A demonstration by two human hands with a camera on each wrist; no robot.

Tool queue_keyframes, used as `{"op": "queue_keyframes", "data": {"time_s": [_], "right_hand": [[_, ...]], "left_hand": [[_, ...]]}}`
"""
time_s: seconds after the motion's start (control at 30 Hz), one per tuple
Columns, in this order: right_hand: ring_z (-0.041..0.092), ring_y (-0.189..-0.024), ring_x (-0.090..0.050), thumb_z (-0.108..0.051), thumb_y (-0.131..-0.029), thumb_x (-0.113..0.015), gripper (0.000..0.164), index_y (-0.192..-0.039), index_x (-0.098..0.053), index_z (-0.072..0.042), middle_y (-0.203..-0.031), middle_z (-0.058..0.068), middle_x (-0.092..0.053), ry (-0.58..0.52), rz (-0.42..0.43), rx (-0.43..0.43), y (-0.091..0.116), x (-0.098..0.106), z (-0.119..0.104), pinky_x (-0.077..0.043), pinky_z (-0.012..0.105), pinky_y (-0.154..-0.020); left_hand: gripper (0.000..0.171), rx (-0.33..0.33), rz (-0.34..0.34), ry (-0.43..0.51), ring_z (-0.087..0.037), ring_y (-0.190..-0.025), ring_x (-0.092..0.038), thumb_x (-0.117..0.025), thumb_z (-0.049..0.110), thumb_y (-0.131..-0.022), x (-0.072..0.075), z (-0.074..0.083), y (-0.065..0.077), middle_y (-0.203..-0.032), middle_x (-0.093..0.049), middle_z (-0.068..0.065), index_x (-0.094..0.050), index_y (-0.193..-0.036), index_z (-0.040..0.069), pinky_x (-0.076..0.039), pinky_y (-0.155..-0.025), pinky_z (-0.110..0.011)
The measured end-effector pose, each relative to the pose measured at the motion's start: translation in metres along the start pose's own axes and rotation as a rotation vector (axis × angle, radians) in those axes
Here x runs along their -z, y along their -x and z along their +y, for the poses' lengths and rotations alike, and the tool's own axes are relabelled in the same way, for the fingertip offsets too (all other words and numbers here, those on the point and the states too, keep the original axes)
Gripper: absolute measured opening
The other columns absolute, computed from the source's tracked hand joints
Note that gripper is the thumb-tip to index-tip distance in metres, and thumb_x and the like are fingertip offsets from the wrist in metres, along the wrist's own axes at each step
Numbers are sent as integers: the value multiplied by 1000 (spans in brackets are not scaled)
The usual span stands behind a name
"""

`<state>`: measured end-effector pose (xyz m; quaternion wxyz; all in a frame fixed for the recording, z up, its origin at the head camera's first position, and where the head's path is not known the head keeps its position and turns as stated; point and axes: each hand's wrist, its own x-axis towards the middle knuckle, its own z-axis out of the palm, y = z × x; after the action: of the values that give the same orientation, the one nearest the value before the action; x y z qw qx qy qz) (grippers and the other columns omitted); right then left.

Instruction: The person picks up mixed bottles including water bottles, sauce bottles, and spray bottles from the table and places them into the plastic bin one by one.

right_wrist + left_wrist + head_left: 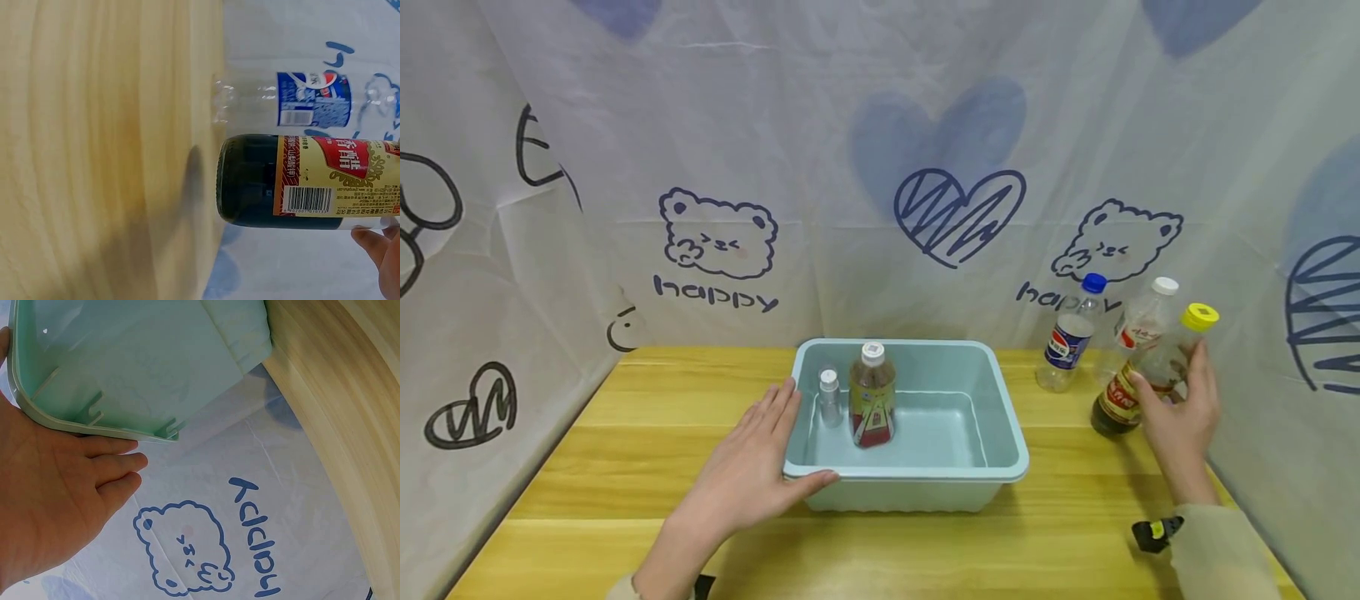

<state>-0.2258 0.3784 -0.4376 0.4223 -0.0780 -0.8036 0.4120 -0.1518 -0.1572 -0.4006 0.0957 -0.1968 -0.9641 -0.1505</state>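
At the right, my right hand (1183,417) grips a vinegar bottle (250,181) round its upper body. The bottle has a yellow cap, dark liquid and a red and cream label, and it leans in the head view. My left hand (748,467) rests with straight fingers along the left rim of a light blue-green plastic basin (910,473), thumb at the front corner. Inside the basin stand a drink bottle (872,396) with a white cap and red liquid, and a small clear bottle (830,400) with a white cap.
Behind the vinegar bottle stand an empty blue-capped Pepsi bottle (1067,337) and a clear white-capped bottle (1142,321). A printed curtain (835,275) hangs along the back and sides of the wooden table (617,467).
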Motion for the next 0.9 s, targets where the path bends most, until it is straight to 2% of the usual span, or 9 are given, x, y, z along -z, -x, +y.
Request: {"op": "queue_keyframes", "data": {"time_s": [0.3,0.63,0.73,0.9], "right_hand": [[10,-129,-54,-5,-88,-83,97,-163,-28,-32,-154,3,-50,-36,15,64,3,1,-23,-51,14,-100],[3,-123,-55,8,-80,-86,105,-162,-33,-30,-152,2,-52,-75,30,192,-1,0,-49,-52,9,-93],[2,-122,-55,11,-78,-85,105,-162,-35,-26,-150,4,-54,-79,34,219,-1,0,-61,-51,8,-92],[2,-121,-56,20,-75,-82,101,-161,-40,-13,-145,17,-57,-134,41,301,5,2,-92,-50,8,-92]], "left_hand": [[120,9,-12,-5,-40,-156,-23,-54,85,-86,-2,-1,-1,-171,-18,-20,-26,-162,-3,-26,-126,-53],[118,2,-1,4,-42,-156,-24,-55,83,-87,-2,0,0,-170,-20,-21,-26,-162,-4,-27,-126,-54],[118,5,-5,1,-41,-156,-24,-55,83,-87,-2,0,0,-170,-19,-20,-26,-162,-3,-26,-126,-54],[117,-2,1,-3,-41,-155,-26,-53,83,-88,-1,0,1,-170,-21,-21,-27,-162,-4,-28,-125,-54]]}}
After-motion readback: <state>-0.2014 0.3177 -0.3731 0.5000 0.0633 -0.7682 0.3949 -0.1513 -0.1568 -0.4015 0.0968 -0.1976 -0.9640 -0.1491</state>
